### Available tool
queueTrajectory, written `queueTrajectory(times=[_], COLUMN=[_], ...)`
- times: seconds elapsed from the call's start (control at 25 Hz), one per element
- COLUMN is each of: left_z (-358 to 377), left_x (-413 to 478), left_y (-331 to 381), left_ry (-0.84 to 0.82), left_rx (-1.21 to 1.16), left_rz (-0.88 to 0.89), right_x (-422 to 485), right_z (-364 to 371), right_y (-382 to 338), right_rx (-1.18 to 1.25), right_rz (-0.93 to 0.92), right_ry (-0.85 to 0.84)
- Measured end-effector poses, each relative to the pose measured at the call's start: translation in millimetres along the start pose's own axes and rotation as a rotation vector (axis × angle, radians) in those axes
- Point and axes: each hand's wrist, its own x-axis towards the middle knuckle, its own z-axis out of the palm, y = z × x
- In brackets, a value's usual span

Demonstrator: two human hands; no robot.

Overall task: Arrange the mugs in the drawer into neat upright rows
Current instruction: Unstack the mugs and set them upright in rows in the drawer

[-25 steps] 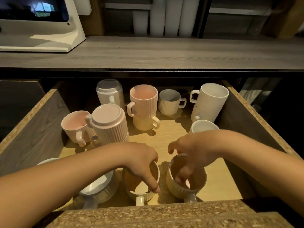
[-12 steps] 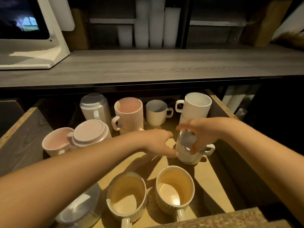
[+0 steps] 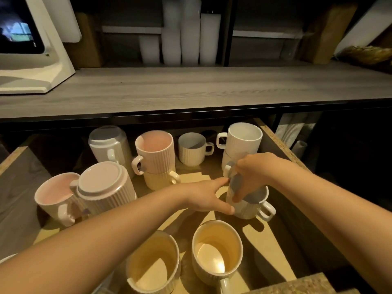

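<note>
Nearest the front edge of the drawer (image 3: 273, 134), two cream mugs (image 3: 216, 249) are seen upright, side by side, handles toward the viewer. Just behind them a white mug (image 3: 250, 205) stands upright on the drawer floor by the right wall, its handle turned right. It is gripped by the right hand (image 3: 252, 175), whose fingers are hooked over the rim into the cup. The left hand (image 3: 209, 197) is laid flat against the mug's left side, fingers extended, nothing held. The step in hand is judged to be the placing or nudging of this mug into line. At mid-left, an upturned pink mug (image 3: 104, 185) is seen close beside an upright pink one (image 3: 54, 193). Farther back, a pink-on-cream stack (image 3: 156, 158), an upturned white mug (image 3: 108, 144), a small white mug (image 3: 192, 148) and a white stack (image 3: 244, 141) are found. Next, the gripped mug's handle would need to be turned to match the front pair; the upturned mugs would need to be righted.
</note>
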Motion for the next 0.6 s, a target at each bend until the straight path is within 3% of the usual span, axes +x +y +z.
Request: queueTrajectory(times=[0.16, 0.32, 0.6], left_z=[8.0, 7.0, -4.9], left_x=[2.2, 2.3, -28.3], left_y=[2.1, 0.0, 13.1], left_ry=[-0.009, -0.018, -0.046], left_rx=[-0.037, -0.035, 0.250], left_rz=[0.022, 0.016, 0.075], right_x=[-5.3, 0.9, -21.4], right_z=[-2.0, 2.9, 18.6], right_y=[3.9, 11.4, 20.0], right_rx=[-0.024, 0.111, 0.178], right_rz=[0.038, -0.064, -0.106], right_ry=[-0.012, -0.141, 0.003])
